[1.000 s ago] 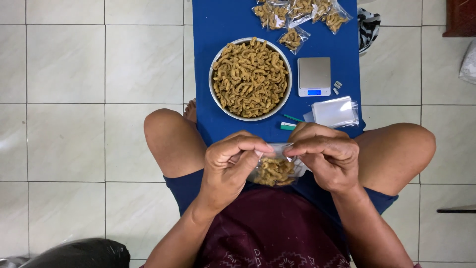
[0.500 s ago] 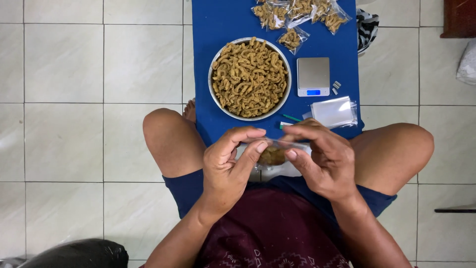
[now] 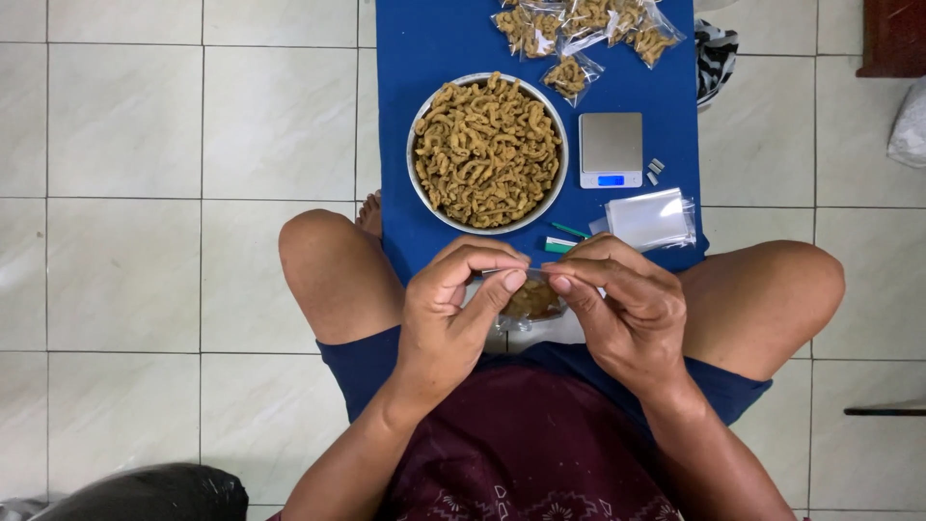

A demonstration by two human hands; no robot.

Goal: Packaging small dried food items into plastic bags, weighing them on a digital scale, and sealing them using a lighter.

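Note:
I sit cross-legged on a tiled floor with a small clear plastic bag of brown curled snacks (image 3: 531,301) held above my lap. My left hand (image 3: 453,309) and my right hand (image 3: 617,304) both pinch the bag's top edge, thumbs and forefingers nearly meeting at its middle. Much of the bag is hidden by my fingers. Just beyond my hands lies a blue mat (image 3: 424,58) carrying a round metal bowl (image 3: 418,198) heaped with the same brown snacks (image 3: 487,150).
On the mat: a small digital scale (image 3: 611,148), a stack of empty clear bags (image 3: 651,219), several filled snack bags (image 3: 579,29) at the far end, and a green and white object (image 3: 561,241) near my hands. Dark object (image 3: 145,492) at lower left.
Both hands have drawn together on the bag's top edge and the bag has risen slightly; the fingers now press along the opening at its middle.

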